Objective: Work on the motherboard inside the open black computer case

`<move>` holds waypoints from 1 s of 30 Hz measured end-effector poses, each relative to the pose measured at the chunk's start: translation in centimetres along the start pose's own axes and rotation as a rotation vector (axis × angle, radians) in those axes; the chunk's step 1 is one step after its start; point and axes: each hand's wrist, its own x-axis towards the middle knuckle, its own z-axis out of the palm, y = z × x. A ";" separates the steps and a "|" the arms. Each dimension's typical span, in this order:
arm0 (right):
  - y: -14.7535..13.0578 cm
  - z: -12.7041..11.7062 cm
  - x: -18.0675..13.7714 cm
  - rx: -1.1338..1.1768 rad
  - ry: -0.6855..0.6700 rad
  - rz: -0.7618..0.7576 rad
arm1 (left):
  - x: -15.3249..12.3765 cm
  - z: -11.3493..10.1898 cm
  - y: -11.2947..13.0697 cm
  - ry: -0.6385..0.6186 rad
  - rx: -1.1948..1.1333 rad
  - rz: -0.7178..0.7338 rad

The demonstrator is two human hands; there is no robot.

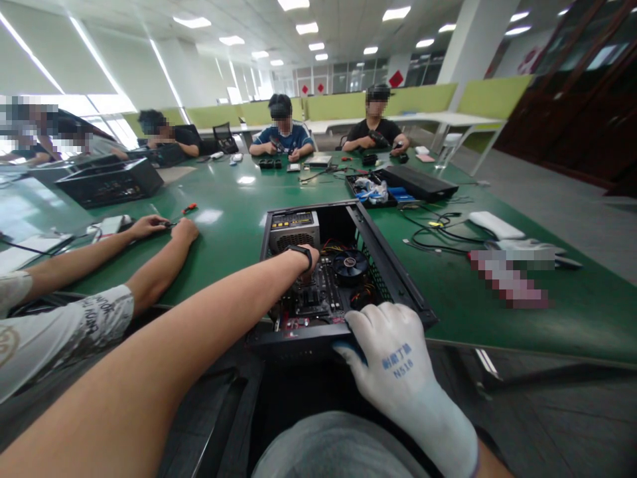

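An open black computer case (393, 265) lies on its side at the near edge of the table. Inside it are a power supply (294, 232), a motherboard (322, 292) and a round black cooling fan (350, 264). My left hand (312, 257), bare with a black band at the wrist, reaches down into the case beside the power supply; its fingers are hidden. In a white work glove, my right hand (391, 342) grips the case's near edge, fingers over the rim and thumb below.
The green table (223, 192) bears cables (428, 229), an open black box (415, 182) with blue-and-white contents, and another case (112, 182). At left a co-worker's hands (172, 227) handle something small. Two people sit opposite holding power drills. A white box (496, 226) lies right.
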 end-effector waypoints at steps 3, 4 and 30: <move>-0.1 -0.1 0.1 -0.003 0.005 0.000 | -0.2 -0.1 0.0 0.019 -0.037 -0.002; -0.1 -0.1 0.1 -0.004 0.006 -0.001 | -0.3 -0.1 0.1 0.023 -0.047 0.001; 0.1 0.1 -0.2 -0.013 0.010 -0.002 | -2.4 -1.3 1.0 -0.014 -0.016 0.007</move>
